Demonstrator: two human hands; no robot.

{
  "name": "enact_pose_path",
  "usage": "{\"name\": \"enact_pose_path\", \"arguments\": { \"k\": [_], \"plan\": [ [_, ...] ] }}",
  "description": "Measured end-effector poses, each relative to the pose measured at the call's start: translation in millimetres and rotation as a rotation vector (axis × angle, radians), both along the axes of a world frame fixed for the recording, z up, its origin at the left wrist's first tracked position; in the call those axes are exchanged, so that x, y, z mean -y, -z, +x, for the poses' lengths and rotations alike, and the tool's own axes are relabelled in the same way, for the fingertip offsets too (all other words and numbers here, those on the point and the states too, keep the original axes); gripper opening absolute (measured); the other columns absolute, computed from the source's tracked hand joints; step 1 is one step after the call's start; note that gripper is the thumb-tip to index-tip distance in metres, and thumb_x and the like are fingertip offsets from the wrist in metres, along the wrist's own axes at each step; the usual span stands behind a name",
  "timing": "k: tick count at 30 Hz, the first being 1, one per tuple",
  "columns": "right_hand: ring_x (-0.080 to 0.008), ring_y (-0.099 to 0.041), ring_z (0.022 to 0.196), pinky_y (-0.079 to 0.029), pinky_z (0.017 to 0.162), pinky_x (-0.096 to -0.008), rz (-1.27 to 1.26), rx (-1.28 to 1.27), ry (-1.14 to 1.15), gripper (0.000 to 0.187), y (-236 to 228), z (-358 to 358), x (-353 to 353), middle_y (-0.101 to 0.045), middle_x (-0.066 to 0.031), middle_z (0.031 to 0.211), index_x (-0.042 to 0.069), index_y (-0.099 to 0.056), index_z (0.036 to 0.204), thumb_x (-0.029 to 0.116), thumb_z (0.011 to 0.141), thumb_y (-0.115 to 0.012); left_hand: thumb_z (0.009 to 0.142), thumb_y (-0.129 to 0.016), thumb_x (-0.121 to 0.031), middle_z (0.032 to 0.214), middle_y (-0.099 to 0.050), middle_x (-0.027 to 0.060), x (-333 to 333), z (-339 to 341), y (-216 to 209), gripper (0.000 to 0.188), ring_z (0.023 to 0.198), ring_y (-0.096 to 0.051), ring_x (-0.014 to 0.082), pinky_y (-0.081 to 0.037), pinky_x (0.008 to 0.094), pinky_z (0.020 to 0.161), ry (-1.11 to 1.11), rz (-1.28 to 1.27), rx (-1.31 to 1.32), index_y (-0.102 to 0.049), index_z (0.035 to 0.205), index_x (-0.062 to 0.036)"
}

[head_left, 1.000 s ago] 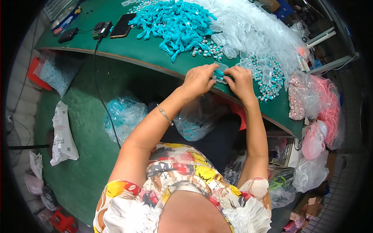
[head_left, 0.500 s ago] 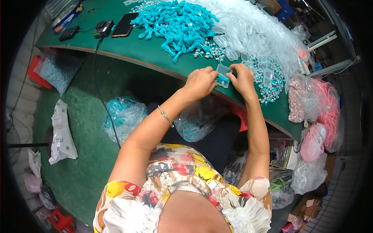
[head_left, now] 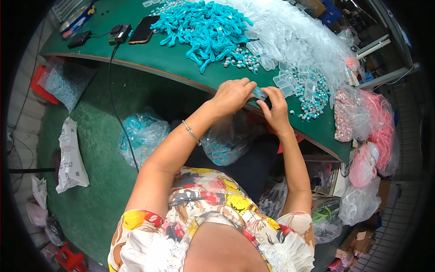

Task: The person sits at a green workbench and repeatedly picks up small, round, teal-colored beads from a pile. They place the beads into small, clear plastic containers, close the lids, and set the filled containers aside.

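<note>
At the table's front edge, my left hand (head_left: 233,96) has its fingers closed round a small clear plastic box (head_left: 258,93) with turquoise cord in it. My right hand (head_left: 275,108) meets the box's other end, fingertips on it and thumb bent below. The box's lid looks folded down, though my fingers cover part of it. Beyond my hands is a heap of turquoise cord bundles (head_left: 204,31). Right of the box are striped beads (head_left: 315,97) with several clear boxes (head_left: 284,83) among them.
A big pile of clear plastic boxes (head_left: 294,36) covers the table's far right. A phone (head_left: 144,30) and a black device (head_left: 119,34) with a hanging cable lie at the left. Bags of pink cord (head_left: 383,131) hang at the right edge. A bag of turquoise pieces (head_left: 225,144) sits below my hands.
The box's raised lid has come down, and the box is tilted differently between my hands. My right hand has shifted slightly left and toward me.
</note>
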State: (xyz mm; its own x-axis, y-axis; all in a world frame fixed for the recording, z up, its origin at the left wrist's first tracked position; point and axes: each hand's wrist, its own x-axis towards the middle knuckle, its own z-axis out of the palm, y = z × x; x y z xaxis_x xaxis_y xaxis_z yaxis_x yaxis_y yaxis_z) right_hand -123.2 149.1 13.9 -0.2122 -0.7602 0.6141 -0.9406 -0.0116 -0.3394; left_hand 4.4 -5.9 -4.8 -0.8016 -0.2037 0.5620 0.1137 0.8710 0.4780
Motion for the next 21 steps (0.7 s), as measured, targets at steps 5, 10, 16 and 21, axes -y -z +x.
{"name": "enact_pose_path", "arguments": {
  "k": [5, 10, 16, 21],
  "plan": [
    [-0.0308, -0.06, 0.081, -0.048, 0.071, -0.0385, 0.06, 0.152, -0.011, 0.024, 0.5, -0.1, 2.4, -0.06, -0.0138, 0.09, 0.002, -0.065, 0.102, 0.006, 0.08, -0.072, 0.089, -0.065, -0.021, 0.09, -0.06, 0.013, 4.7, 3.9, -0.1, 0.022, 0.082, -0.063, 0.036, -0.049, 0.046, 0.068, 0.047, 0.034, -0.004, -0.061, 0.104, -0.0055],
    [-0.0225, -0.056, 0.07, -0.046, 0.061, -0.0331, 0.129, 0.321, -0.054, 0.017, -11.1, 14.0, 2.6, -0.058, -0.01, 0.082, 0.002, -0.067, 0.097, 0.007, 0.082, -0.071, 0.09, -0.065, -0.023, 0.084, -0.059, 0.0132, 7.5, 16.6, 1.7, 0.019, 0.078, -0.062, 0.0352, -0.048, 0.0453, 0.066, 0.117, 0.139, -0.044, -0.063, 0.093, -0.0039],
    [-0.0256, -0.062, 0.09, -0.045, 0.083, -0.0391, 0.079, -0.002, 0.045, 0.029, -24.8, -50.3, 42.9, -0.066, -0.0085, 0.099, 0.008, -0.068, 0.108, 0.019, 0.082, -0.074, 0.088, -0.069, -0.027, 0.082, -0.059, 0.0123, -24.0, 28.4, -2.0, 0.022, 0.07, -0.061, 0.0338, -0.049, 0.0425, 0.061, 0.016, 0.104, -0.073, -0.064, 0.089, -0.0054],
    [-0.0285, -0.061, 0.094, -0.042, 0.088, -0.0467, 0.174, -0.446, 0.375, 0.039, -6.4, -69.9, 75.5, -0.065, -0.0072, 0.1, 0.014, -0.064, 0.116, 0.022, 0.079, -0.074, 0.082, -0.072, -0.031, 0.078, -0.061, 0.0115, -55.4, 34.1, 30.6, 0.026, 0.072, -0.063, 0.0324, -0.051, 0.0443, 0.064, 0.184, 0.041, 0.085, -0.064, 0.084, -0.006]
  ]
}}
